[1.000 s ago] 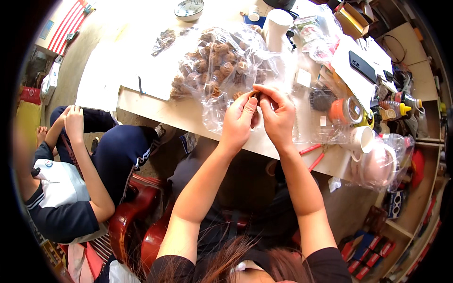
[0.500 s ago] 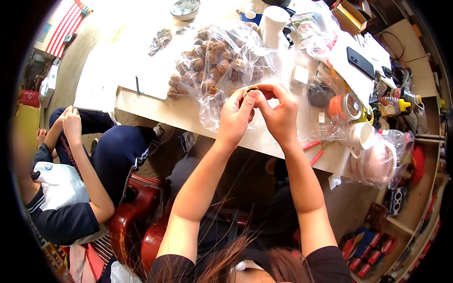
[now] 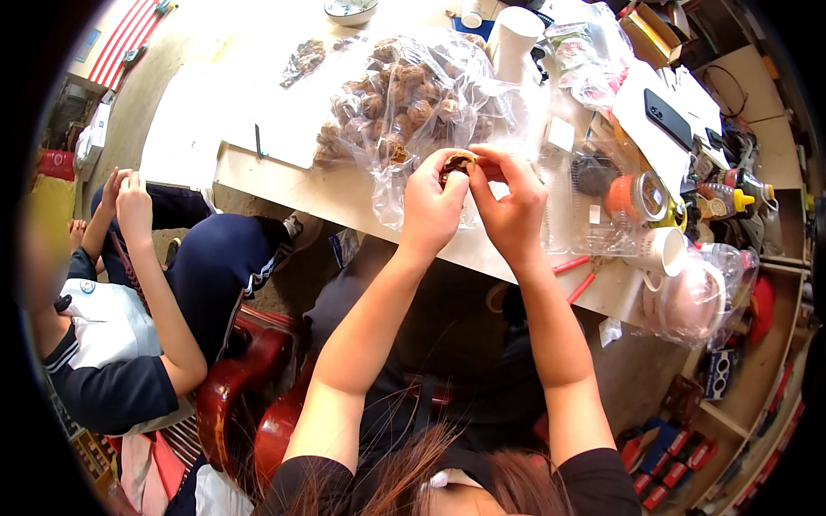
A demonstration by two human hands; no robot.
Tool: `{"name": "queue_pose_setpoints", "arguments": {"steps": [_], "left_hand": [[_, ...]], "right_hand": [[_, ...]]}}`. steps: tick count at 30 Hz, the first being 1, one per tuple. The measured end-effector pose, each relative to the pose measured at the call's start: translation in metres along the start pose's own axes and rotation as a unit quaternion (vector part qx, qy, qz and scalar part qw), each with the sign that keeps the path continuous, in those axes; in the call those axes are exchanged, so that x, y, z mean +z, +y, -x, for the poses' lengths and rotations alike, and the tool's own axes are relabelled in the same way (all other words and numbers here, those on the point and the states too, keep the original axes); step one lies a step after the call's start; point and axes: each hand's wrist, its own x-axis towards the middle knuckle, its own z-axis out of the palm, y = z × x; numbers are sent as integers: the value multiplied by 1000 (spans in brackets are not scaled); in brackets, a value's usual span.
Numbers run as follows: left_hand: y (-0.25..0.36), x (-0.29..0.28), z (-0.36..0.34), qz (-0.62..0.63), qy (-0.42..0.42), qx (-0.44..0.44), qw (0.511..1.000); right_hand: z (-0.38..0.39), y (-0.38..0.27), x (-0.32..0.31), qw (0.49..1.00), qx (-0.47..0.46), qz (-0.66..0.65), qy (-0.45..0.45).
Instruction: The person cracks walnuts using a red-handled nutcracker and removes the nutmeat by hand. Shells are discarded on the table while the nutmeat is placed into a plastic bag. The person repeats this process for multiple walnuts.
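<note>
One brown shell-like piece [image 3: 457, 163], gripped in our left hand [image 3: 433, 206]. Our right hand [image 3: 516, 206] sits at its right edge, grip unclear; its long axis we cannot tell.

The lumps [image 3: 419, 112] are mid-brown under a colourless clear bag [image 3: 387, 202]; the held piece [image 3: 457, 165] is dark brown edged with tan. The desk [image 3: 275, 185] is cream, the handles [image 3: 572, 264] red, the mug [image 3: 668, 252] white, the phone [image 3: 667, 119] black, the seated person's trousers [image 3: 228, 249] navy with white stripes.
</note>
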Motion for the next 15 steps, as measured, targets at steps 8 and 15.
{"name": "queue_pose_setpoints", "arguments": {"steps": [8,15], "left_hand": [[12,3,2,115,-43,-60,991],[1,2,2,58,-16,-17,998]], "right_hand": [[-3,0,-3,1000,2,-5,4],[-1,-4,1,998,-64,17,9]]}}
